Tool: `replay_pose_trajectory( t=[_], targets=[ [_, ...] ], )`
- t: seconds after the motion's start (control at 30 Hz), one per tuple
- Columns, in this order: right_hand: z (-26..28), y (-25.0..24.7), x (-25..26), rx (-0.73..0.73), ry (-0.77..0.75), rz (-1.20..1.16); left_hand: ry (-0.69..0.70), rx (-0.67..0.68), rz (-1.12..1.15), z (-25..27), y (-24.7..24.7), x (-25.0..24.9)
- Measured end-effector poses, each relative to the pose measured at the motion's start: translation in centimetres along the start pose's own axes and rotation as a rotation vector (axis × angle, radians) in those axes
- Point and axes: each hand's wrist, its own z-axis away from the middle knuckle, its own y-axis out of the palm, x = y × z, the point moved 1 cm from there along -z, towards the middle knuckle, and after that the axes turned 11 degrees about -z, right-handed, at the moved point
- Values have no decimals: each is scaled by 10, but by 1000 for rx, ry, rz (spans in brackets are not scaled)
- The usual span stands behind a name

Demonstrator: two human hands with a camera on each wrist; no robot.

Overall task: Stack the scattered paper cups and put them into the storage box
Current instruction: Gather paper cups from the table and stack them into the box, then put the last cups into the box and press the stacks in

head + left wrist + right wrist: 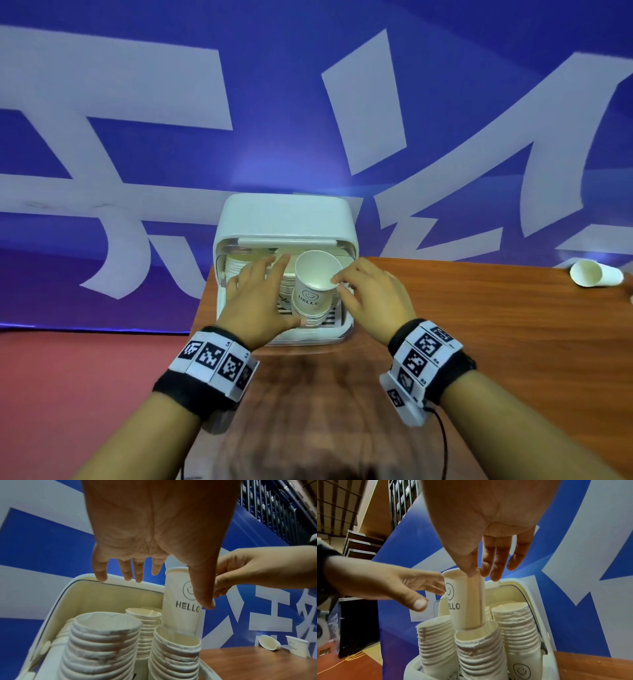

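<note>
A: Where is the paper cup [317, 281] sitting?

B: It is standing with its base partly nested in the top of a cup stack [476, 650], tilted a little, inside the white storage box [284, 219]. The "HELLO" print and smiley are facing you.

A: What is your right hand [373, 298] doing?

B: You are pinching the cup's rim with it: the thumb [467, 562] is lying on the near side of the rim and the fingertips are curling over the rim's far side.

A: And the left hand [260, 301]?

B: It is spread, fingers straight and relaxed, hovering just beside the cup's left side. In the left wrist view your thumb [204, 595] is crossing in front of the cup's printed wall; I cannot tell whether it is touching.

A: What else is in the box?

B: More stacks are standing around that one: a tall one [102, 642] on the left, another [517, 627] on the right and a further one [145, 616] behind. The box's lid is standing open at the back.

A: And outside it?

B: The box is sitting at the far left corner of the wooden bench [479, 325]. Well apart, near the far right edge, one loose cup [594, 273] is lying on its side, and the left wrist view is showing another [296, 647] standing upright beside it. A blue banner with white lettering [137, 102] is hanging behind.
</note>
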Motion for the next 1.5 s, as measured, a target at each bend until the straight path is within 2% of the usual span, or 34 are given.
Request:
replay_pose_trajectory(
  t=[0.23,0.43,0.53,0.73,0.93,1.2,1.33,1.5],
  targets=[
    [-8,25,-14,168,70,87,-16,1,2,-2,4,7],
    [-10,45,-23,493,155,171,-34,12,-16,-3,4,7],
    [-6,38,-22,493,150,130,-38,23,-30,-2,3,1],
    [15,-3,-34,369,121,25,-23,20,56,0,8,-31],
    [63,-61,-79,303,144,22,34,19,57,6,15,-109],
    [151,-149,-179,293,180,46,61,-11,165,19,33,-263],
    [186,-185,-225,291,232,39,100,46,203,25,42,-332],
    [202,-214,-265,257,308,-16,126,127,204,15,46,-389]
  ],
)
